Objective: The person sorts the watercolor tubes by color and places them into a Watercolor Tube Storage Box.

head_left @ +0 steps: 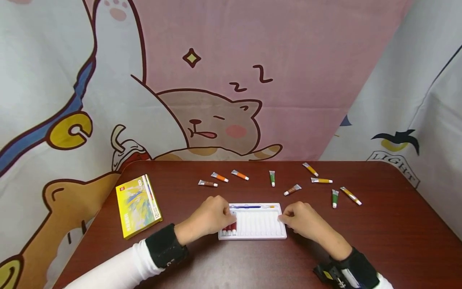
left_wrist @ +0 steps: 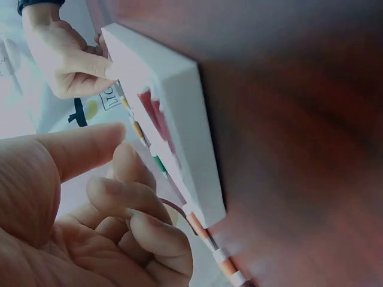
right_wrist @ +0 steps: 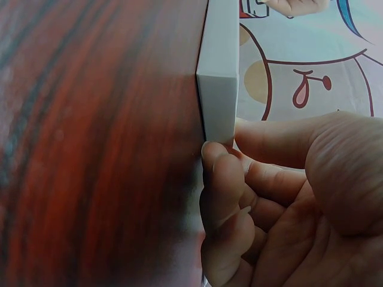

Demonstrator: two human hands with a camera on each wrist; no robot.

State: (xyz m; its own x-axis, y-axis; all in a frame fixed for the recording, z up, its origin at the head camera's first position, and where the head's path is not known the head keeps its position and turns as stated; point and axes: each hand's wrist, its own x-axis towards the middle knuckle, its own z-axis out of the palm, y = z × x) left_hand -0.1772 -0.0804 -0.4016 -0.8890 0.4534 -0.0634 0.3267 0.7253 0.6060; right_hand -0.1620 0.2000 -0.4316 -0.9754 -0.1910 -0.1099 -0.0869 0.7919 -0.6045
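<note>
A white plastic tray (head_left: 260, 224) with narrow slots lies on the table. Three dark red paint tubes (head_left: 229, 230) fill its left slots, and a blue-handled paintbrush (head_left: 249, 207) lies along its far side. My left hand (head_left: 213, 214) hovers over the red tubes, hiding their far ends. In the left wrist view its thumb and index fingertips come close together, the other fingers loosely curled, and nothing shows between them. The right hand (head_left: 303, 220) pinches the tray's right edge; in the right wrist view the thumb (right_wrist: 269, 142) is on top and the fingers are against the side.
Behind the tray lie loose paint tubes: brown (head_left: 207, 183), orange (head_left: 240, 175) and green (head_left: 272, 178). Several more, including yellow ones (head_left: 321, 180) and another green one (head_left: 335, 198), lie back right. A yellow box (head_left: 138, 206) sits at the left, and a printed cloth (head_left: 299, 52) hangs behind the table.
</note>
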